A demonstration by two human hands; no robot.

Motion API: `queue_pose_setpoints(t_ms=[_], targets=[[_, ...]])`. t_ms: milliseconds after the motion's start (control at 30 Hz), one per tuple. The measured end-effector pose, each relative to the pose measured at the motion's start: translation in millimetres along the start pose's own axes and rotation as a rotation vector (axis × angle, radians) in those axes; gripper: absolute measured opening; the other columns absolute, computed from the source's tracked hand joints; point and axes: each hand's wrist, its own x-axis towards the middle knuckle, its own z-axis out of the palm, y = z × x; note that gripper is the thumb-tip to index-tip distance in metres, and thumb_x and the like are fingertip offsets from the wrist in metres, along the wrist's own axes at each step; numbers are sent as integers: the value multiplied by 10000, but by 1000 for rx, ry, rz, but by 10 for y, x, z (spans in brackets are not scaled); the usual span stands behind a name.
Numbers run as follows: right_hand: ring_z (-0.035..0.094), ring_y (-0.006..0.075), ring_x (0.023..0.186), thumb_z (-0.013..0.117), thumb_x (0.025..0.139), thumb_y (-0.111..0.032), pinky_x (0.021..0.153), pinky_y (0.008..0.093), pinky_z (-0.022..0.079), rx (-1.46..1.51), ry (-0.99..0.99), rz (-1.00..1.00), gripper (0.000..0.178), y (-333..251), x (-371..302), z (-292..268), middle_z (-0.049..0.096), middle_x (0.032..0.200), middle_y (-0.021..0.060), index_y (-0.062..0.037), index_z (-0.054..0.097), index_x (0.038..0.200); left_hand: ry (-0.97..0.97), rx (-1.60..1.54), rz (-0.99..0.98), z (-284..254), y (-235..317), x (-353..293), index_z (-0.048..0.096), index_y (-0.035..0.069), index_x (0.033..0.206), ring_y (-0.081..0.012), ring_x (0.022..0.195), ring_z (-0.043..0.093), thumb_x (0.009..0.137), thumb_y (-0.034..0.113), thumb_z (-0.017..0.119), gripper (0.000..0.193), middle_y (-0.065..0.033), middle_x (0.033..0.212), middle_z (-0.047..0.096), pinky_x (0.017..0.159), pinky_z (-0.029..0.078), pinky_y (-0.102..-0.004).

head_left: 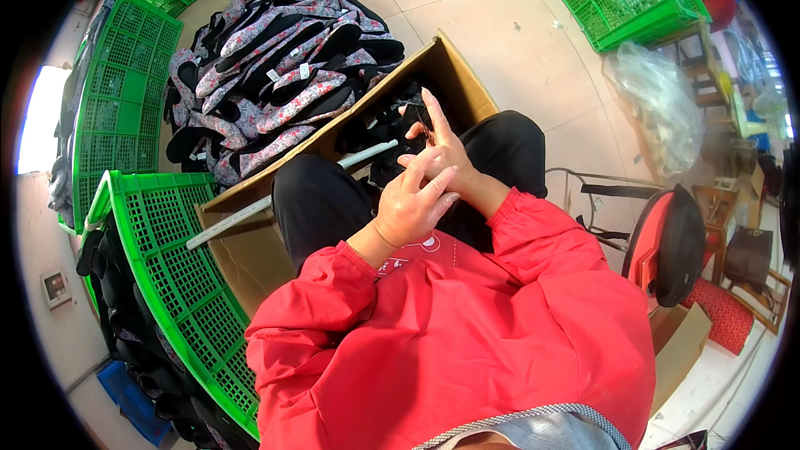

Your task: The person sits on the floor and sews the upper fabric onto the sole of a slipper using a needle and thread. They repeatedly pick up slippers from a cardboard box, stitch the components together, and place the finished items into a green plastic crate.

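My left hand and my right hand meet in front of me, above my lap. The left hand's fingers are apart and touch the right hand near its palm. On the right hand the index finger points up and the others bend loosely; a small dark patch shows between them, and I cannot make out what it is. Below the hands is a cardboard box with black pieces inside. A white rod lies slanting across the box, by my knee.
Many floral slippers with black soles are heaped beyond the box. Green crates stand at my left, one holding black slippers; another green crate is at far right. Clear plastic bags and a round red-and-black seat sit right.
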Motion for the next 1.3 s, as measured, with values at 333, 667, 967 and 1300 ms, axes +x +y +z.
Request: queue_pose_setpoints(t_ms=[333,667,967,1300], targets=[[506,121,952,849,685,-54,609,193,401,18,-17,-12,1154,-64,-13,-21,513,1373,74,-144,136,1588,6,26,55,27,-78,-68,666,72,1098,-283,891,649,650,135,848,488,-127,1216,559,704,549,-357],[502,112,940,859,684,-86,609,189,390,-24,-13,-27,1168,-4,-5,-33,518,1368,79,-153,126,1591,-24,24,68,-5,-81,-8,670,80,1088,-278,895,651,653,145,840,472,-115,1208,565,709,546,-354],[496,91,939,838,710,-63,619,175,373,-30,-8,-22,1142,-9,2,-14,531,1356,74,-158,122,1594,10,13,78,14,-67,-3,665,72,1064,-289,917,654,661,149,836,445,-128,1251,567,723,548,-361],[487,79,931,835,735,-83,647,181,382,28,-44,33,1099,-56,-10,-21,545,1357,46,-147,148,1591,-16,-5,83,-4,-84,-12,652,56,1040,-295,872,662,658,139,837,433,-126,1257,571,716,550,-364]])
